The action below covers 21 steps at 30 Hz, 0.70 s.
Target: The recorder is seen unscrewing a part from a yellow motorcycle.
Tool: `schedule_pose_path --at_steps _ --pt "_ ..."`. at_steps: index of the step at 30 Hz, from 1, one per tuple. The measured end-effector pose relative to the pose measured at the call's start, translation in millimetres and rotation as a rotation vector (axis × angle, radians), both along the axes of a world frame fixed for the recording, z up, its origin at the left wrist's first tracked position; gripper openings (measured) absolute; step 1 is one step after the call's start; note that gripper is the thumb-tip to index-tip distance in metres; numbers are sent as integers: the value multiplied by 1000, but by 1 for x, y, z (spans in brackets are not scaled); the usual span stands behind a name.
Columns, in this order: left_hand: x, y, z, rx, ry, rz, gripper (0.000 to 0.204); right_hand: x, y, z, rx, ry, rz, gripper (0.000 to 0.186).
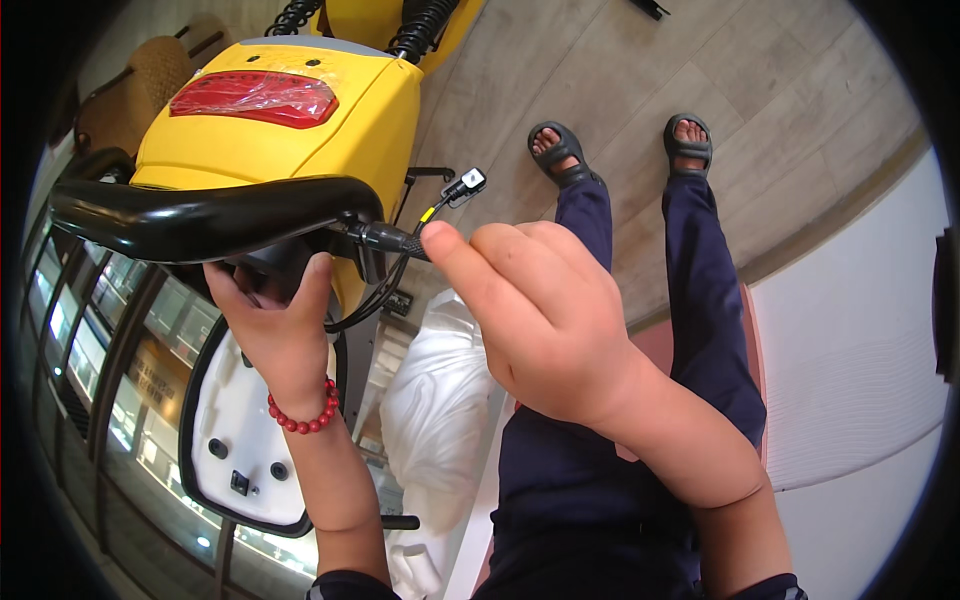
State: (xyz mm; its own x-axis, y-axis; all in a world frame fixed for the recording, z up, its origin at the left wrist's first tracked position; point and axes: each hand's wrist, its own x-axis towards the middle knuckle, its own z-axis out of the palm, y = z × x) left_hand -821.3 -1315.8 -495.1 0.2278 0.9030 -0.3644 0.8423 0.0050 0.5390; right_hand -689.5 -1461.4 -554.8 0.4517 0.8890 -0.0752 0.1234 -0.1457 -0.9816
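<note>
Yellow label (429, 213) on cable (374, 304). Right hand (550, 310) pinches black handle (388, 237); left hand (278, 335) under black bar (200, 222), thumb spread, grip unclear.

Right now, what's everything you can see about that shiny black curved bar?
The shiny black bar is thick, smooth and curved, perhaps plastic or painted metal, with bright reflections. It runs sideways beside the yellow body. The left hand reaches under it, though touching is unclear. The right hand holds a slim dark tool near the bar's right end.
</note>
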Motion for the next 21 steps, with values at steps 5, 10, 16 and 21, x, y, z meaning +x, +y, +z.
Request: schedule_pose_path --at_steps 5,10,16,21 --pt "-1 1 0 -1 -9 -21 85 -5 10 1 70 233 -237 28" --pt "-2 1 0 1 -5 -13 84 5 15 24 -341 1344 -375 18" --pt "0 -1 0 14 13 -24 83 34 14 11 -570 1318 168 20" --pt "-1 0 2 3 24 0 83 15 8 5 -146 -91 100 17"
